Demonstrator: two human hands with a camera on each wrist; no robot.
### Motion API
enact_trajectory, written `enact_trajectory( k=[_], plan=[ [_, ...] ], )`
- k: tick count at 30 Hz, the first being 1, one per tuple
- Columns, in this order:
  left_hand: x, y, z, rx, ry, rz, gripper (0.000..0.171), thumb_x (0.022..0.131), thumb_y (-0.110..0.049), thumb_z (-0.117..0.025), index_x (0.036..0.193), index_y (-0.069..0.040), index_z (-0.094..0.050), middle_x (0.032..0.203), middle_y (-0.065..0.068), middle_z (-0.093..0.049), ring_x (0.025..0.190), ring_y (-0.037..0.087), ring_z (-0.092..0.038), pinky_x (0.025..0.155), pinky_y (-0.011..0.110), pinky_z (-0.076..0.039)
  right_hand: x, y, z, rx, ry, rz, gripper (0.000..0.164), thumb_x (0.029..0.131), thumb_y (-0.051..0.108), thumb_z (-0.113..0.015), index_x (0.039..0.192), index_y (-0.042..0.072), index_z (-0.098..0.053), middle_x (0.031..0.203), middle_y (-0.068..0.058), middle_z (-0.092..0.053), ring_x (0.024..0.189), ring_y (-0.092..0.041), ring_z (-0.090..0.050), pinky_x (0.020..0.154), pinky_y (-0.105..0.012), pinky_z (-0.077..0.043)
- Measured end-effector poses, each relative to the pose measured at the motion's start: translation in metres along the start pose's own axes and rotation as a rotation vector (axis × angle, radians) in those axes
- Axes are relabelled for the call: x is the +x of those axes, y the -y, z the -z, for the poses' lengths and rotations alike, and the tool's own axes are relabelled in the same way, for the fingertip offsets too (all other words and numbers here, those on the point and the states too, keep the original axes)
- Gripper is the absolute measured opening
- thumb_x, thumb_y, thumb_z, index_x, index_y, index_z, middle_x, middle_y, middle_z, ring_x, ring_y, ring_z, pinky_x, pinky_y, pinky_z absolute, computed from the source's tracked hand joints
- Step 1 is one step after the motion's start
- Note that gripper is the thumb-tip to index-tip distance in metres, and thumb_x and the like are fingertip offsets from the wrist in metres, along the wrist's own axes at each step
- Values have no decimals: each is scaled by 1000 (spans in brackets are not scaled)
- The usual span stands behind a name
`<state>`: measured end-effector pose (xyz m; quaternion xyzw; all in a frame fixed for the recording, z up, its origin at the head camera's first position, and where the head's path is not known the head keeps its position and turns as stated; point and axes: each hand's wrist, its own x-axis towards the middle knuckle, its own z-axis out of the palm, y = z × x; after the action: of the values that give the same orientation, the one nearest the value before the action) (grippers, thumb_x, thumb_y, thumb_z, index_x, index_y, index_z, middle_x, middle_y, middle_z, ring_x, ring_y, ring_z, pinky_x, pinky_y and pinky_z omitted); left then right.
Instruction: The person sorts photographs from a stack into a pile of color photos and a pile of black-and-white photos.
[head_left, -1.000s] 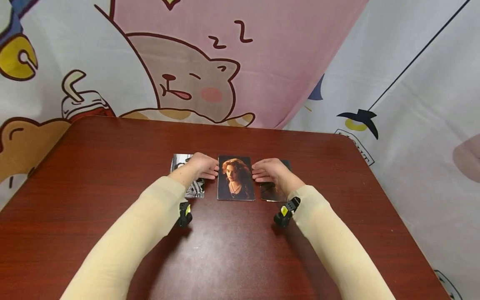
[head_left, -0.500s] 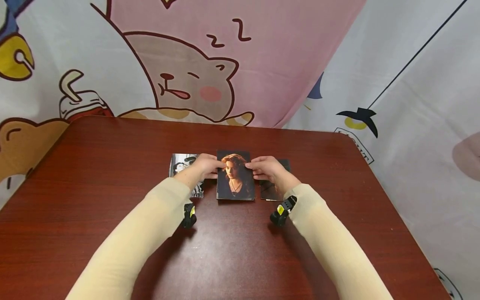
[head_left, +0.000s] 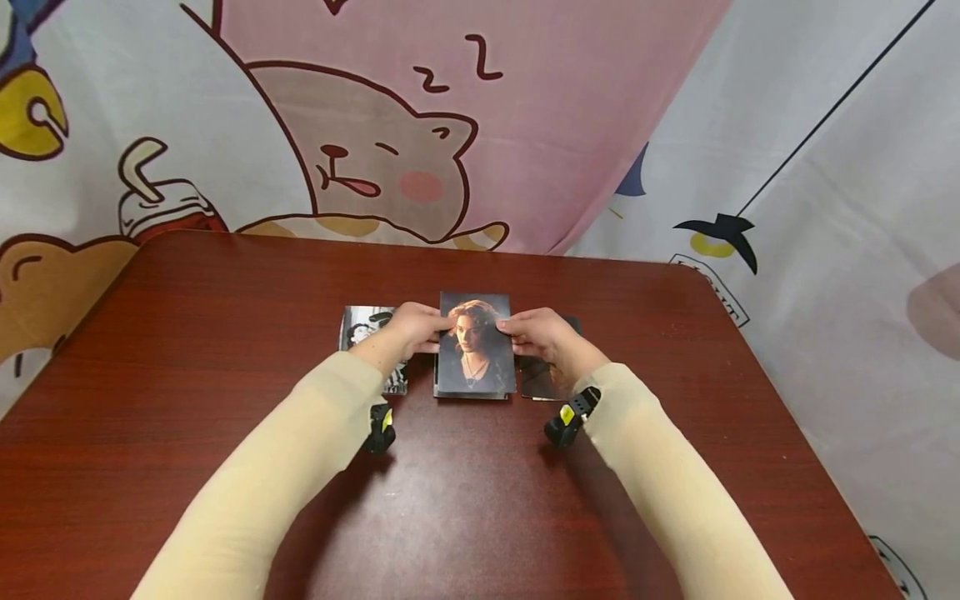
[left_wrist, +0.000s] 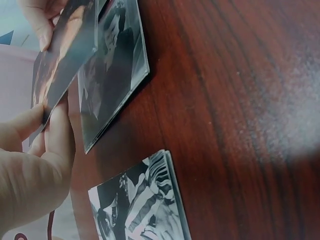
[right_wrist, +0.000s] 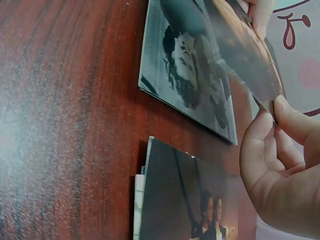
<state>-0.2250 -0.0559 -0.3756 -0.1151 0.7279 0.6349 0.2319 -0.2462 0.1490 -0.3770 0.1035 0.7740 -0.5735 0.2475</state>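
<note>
Beyond the far edge of the table (head_left: 480, 517), a cloth (head_left: 592, 108) with cartoon drawings is seen. On the table the left pile (left_wrist: 145, 210), the middle pile (left_wrist: 112, 65) and the right pile (right_wrist: 185, 200) of pictures are laid apart. Above the middle pile, a portrait card (head_left: 474, 367) is held tilted between the left hand (head_left: 408, 331) and the right hand (head_left: 546, 337). Its left and right edges are pinched in a narrow grip, nearer to its far end, with the thumbs (right_wrist: 295, 117) placed on the picture side.
</note>
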Motion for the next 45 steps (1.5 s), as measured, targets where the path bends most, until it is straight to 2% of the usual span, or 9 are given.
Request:
enact_trajectory(
  k=[3,6,10,13,15,21,31,38,45],
  plan=[
    [-1,-2,1,3,23,5,42,94,-13,-54,131,4,-47,132,22,-50,107,25,-56,69,20,-59,-1,2,2,-2,0,-5,9,90,12,-62,92,4,-59,62,4,-49,56,-6,-47,50,-12,-50],
    [-2,-3,2,-10,36,16,40,94,-13,-54,129,6,-49,130,24,-50,89,21,-60,76,26,-60,-2,4,4,-31,-12,-6,14,90,14,-62,97,3,-60,65,4,-49,57,-6,-48,51,-12,-51],
    [-2,-5,2,-47,46,9,38,94,-9,-54,127,9,-50,113,20,-56,63,10,-57,72,25,-60,-3,5,8,-45,-34,-15,18,89,17,-64,98,3,-59,63,4,-50,55,-5,-49,49,-12,-50],
    [-2,-6,2,-65,48,-4,38,93,-5,-54,127,11,-49,98,15,-58,57,8,-57,71,25,-61,-4,4,11,-54,-51,-24,17,88,18,-66,95,5,-59,61,4,-50,53,-5,-49,47,-12,-49],
    [-1,-7,1,-65,45,-10,38,93,-5,-53,128,10,-48,97,14,-57,58,8,-58,72,26,-61,-4,4,12,-57,-57,-25,16,87,18,-66,93,5,-59,60,5,-51,52,-4,-49,47,-12,-49],
    [0,-11,-7,-44,19,-9,37,93,-5,-54,127,7,-50,111,18,-58,64,10,-58,75,27,-60,-4,2,20,-57,-103,-21,17,86,20,-68,92,7,-58,62,6,-51,53,-6,-49,48,-14,-50],
    [1,-19,-22,-56,5,-23,33,92,-4,-55,124,6,-53,103,17,-59,67,14,-57,84,33,-58,-7,0,36,-54,-109,-18,23,88,20,-66,103,6,-56,68,5,-51,56,-5,-50,49,-13,-51],
    [3,-21,-34,-67,-7,-38,32,91,-2,-55,122,8,-54,80,11,-55,60,12,-57,83,34,-59,-9,-2,47,-72,-106,1,22,89,18,-64,104,4,-55,63,6,-52,56,-5,-50,50,-13,-51],
    [2,-24,-45,-99,-16,-34,32,90,-1,-54,121,8,-55,85,12,-55,66,15,-57,90,38,-56,-11,-4,57,-71,-109,-19,22,89,21,-65,103,7,-55,65,6,-53,56,-5,-50,51,-14,-52]
  ],
)
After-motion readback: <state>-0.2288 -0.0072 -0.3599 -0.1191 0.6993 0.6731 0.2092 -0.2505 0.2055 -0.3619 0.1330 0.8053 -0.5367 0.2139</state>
